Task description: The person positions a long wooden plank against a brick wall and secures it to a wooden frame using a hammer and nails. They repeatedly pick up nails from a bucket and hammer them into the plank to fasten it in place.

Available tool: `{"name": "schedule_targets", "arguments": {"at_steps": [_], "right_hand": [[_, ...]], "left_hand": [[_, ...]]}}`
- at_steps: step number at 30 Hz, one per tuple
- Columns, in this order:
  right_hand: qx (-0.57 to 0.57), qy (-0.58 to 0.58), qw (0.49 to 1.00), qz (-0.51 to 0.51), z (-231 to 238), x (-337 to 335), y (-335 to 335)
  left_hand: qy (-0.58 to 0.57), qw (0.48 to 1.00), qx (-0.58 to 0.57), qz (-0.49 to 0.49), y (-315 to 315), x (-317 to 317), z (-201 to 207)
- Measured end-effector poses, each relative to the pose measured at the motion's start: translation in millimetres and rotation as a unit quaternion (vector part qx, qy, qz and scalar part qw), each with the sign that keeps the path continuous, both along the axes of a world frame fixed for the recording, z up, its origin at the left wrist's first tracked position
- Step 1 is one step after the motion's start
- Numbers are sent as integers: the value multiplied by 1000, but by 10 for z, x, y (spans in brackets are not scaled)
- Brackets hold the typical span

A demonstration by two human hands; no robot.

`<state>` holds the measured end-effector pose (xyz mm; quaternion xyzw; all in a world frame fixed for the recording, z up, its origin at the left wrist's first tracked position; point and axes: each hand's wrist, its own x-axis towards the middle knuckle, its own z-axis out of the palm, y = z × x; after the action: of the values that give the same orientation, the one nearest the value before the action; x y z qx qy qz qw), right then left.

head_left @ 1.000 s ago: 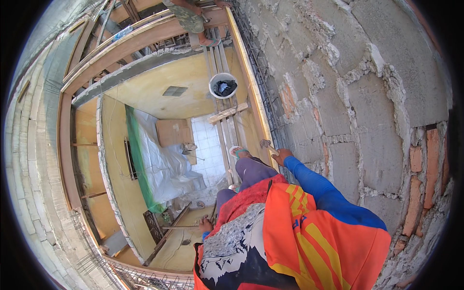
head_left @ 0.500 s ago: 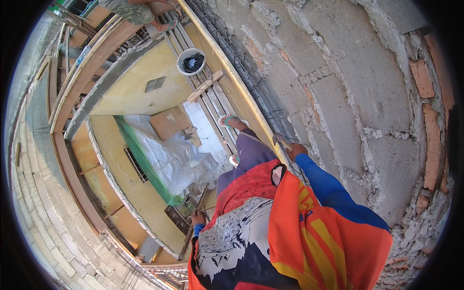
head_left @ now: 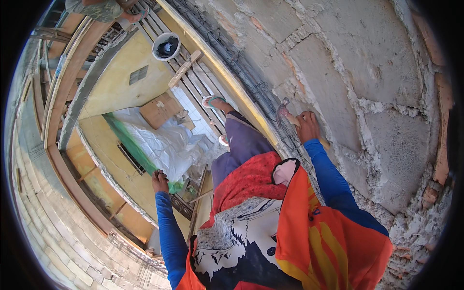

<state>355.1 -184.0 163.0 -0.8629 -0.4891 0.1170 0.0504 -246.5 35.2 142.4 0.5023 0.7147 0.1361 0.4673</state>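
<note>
My right hand (head_left: 308, 126) is closed round the wooden handle of a hammer (head_left: 283, 108). Its metal head points toward the steel reinforcing bars (head_left: 233, 62), which run between the block wall and a long yellowish board (head_left: 227, 82). Out to the left, my left hand (head_left: 160, 182) is raised over the room below, its fingers curled together. A small dark bit shows at those fingers, too small to name. Blue sleeves cover both my arms.
Narrow planks (head_left: 207, 89) bear my sandalled feet, with a floor far below. A bucket (head_left: 166, 46) with dark contents and a wooden block (head_left: 185, 69) sit ahead. Another person's leg (head_left: 129, 17) shows at top left. The rough block wall (head_left: 333, 87) rises on my right.
My left hand has come up and outward from beside my body. My right hand has lifted the hammer from the board's edge toward the wall. The view has shifted slightly.
</note>
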Motion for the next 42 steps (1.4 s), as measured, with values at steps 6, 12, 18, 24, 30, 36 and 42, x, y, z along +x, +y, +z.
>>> {"name": "schedule_targets", "arguments": {"at_steps": [6,12,18,24,30,36,42], "right_hand": [[-12,16,1000,-15,41,39,39],[31,65,997,-40,-3,145,12],[39,99,992,-68,24,196,6],[28,129,987,-89,67,193,31],[44,142,985,-93,97,220,24],[84,122,988,-53,30,213,57],[96,145,983,-62,58,186,19]], "left_hand": [[-20,999,19,-36,56,24,-75],[-17,999,-16,-33,-12,-192,-155],[13,995,-40,-93,195,-110,-126],[-1,994,-24,-102,247,-163,-250],[41,997,-53,-30,-271,-413,-158],[65,994,-83,32,-1332,-993,-215],[264,890,77,-364,-2003,-902,-287]]}}
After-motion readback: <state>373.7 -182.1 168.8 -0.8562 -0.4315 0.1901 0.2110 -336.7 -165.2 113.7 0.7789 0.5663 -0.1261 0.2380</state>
